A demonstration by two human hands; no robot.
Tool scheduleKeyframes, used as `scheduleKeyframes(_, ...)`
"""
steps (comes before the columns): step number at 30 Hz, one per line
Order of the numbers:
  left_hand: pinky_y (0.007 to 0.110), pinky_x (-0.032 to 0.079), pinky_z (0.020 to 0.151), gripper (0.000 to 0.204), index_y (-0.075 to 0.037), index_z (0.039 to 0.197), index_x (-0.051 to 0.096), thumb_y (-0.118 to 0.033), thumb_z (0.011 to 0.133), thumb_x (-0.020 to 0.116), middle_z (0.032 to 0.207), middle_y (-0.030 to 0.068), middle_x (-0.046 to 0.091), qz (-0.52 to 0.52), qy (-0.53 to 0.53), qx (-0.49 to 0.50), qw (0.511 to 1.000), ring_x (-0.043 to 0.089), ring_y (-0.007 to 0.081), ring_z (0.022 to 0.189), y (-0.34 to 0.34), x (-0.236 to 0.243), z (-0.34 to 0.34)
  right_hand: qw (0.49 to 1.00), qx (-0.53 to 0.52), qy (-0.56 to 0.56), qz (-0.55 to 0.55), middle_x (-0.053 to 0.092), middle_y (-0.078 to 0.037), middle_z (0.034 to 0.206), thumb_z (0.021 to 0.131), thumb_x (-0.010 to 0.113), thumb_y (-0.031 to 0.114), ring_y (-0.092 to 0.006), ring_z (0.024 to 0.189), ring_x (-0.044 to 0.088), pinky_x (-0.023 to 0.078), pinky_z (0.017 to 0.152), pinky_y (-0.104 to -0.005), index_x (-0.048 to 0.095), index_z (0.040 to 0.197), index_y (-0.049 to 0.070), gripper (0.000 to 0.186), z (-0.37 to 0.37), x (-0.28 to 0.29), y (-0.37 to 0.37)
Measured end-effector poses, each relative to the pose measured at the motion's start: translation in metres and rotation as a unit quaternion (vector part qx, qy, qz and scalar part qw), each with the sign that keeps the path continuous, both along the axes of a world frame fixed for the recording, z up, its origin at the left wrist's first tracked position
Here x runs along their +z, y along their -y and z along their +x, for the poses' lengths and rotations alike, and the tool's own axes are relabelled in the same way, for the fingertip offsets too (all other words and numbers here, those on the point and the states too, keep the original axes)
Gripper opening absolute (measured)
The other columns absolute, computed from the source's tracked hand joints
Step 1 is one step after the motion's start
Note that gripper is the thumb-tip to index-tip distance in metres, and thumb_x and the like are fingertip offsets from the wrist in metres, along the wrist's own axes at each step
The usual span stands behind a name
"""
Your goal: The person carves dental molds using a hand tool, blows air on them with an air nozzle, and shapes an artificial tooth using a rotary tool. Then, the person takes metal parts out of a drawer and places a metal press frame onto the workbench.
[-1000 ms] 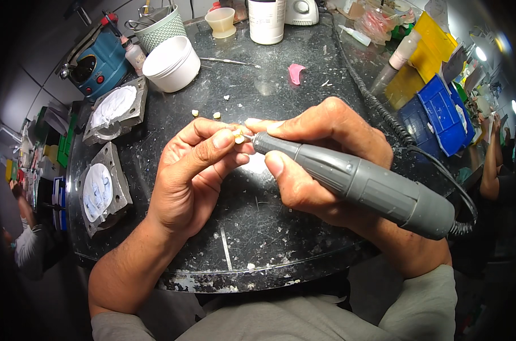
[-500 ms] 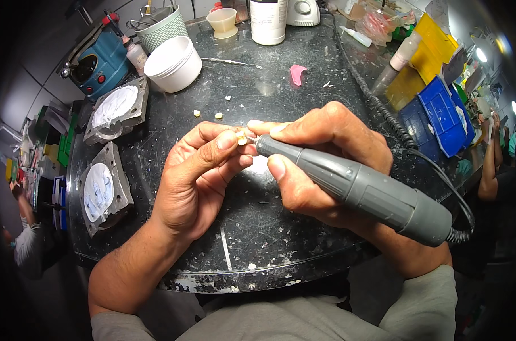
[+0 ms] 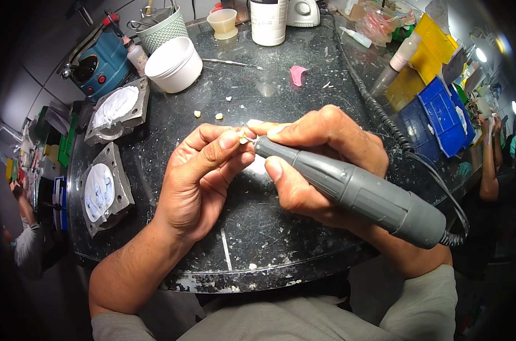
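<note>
Between the thumb and fingers of my left hand (image 3: 198,173) is pinched a small yellowish tooth-like piece (image 3: 243,137). My right hand (image 3: 326,153) wraps round a dark grey rotary handpiece (image 3: 354,184), its nose pointing left at the piece. The tip at the piece is too small to tell whether it touches. A coiled cord (image 3: 454,237) leaves the handpiece's rear end. Just beyond my left hand, two more small yellowish pieces lie on the black table, one further left (image 3: 197,114) and one nearer my fingers (image 3: 219,116).
On the left lie two metal flask halves with white plaster, a far one (image 3: 138,116) and a near one (image 3: 121,187). Behind them stand a white tub (image 3: 175,68) and a blue machine (image 3: 101,68). A pink piece (image 3: 297,75), white bottle (image 3: 267,25) and blue tray (image 3: 442,116) lie further off.
The handpiece's rear end has shifted slightly left and down with my right hand. My left hand keeps its pinch on the small piece, almost unmoved.
</note>
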State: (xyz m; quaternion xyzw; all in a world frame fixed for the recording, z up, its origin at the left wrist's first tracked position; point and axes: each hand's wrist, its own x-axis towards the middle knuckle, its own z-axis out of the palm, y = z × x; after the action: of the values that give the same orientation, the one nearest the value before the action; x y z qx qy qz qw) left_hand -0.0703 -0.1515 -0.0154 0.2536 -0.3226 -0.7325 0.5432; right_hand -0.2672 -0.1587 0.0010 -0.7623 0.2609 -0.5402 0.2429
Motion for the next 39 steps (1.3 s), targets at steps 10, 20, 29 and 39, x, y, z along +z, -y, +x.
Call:
scheduleKeyframes(10, 0.027, 0.056, 0.091, 0.015, 0.001, 0.102, 0.062, -0.009, 0.093, 0.067, 0.106, 0.0136, 0.068, 0.010, -0.007, 0.008, 1.000, 0.068, 0.0167, 0.094, 0.0005, -0.0007, -0.0014, 1.000, 0.006, 0.012, 0.008, 0.069, -0.016, 0.086, 0.076, 0.065, -0.007, -0.0293, 0.097, 0.072, 0.058, 0.083, -0.0342, 0.055, 0.093, -0.002, 0.020, 0.0008, -0.0005, 0.0001)
scheduleKeyframes(20, 0.026, 0.056, 0.091, 0.013, 0.001, 0.101, 0.063, -0.008, 0.092, 0.067, 0.108, 0.0135, 0.067, 0.002, -0.008, 0.002, 1.000, 0.067, 0.0165, 0.096, 0.0011, -0.0002, -0.0010, 1.000, 0.009, 0.005, -0.009, 0.066, -0.014, 0.084, 0.077, 0.065, -0.007, -0.0304, 0.097, 0.071, 0.058, 0.085, -0.0364, 0.055, 0.093, -0.003, 0.020, -0.0003, -0.0022, 0.0028)
scheduleKeyframes(29, 0.026, 0.056, 0.091, 0.014, 0.001, 0.103, 0.063, -0.007, 0.092, 0.066, 0.108, 0.0134, 0.067, 0.005, -0.014, -0.004, 1.000, 0.067, 0.0165, 0.096, 0.0008, -0.0009, 0.0000, 1.000, 0.009, 0.006, -0.008, 0.066, -0.013, 0.083, 0.076, 0.065, -0.008, -0.0308, 0.097, 0.071, 0.058, 0.085, -0.0361, 0.055, 0.093, -0.003, 0.020, -0.0005, -0.0021, 0.0031)
scheduleKeyframes(39, 0.026, 0.056, 0.091, 0.013, 0.001, 0.102, 0.063, -0.007, 0.092, 0.066, 0.108, 0.0132, 0.067, 0.004, -0.017, -0.004, 1.000, 0.067, 0.0164, 0.096, 0.0004, 0.0007, -0.0001, 1.000, 0.019, 0.020, -0.009, 0.065, -0.012, 0.082, 0.075, 0.065, -0.007, -0.0320, 0.097, 0.071, 0.059, 0.084, -0.0376, 0.056, 0.093, -0.002, 0.020, 0.0005, 0.0011, 0.0026)
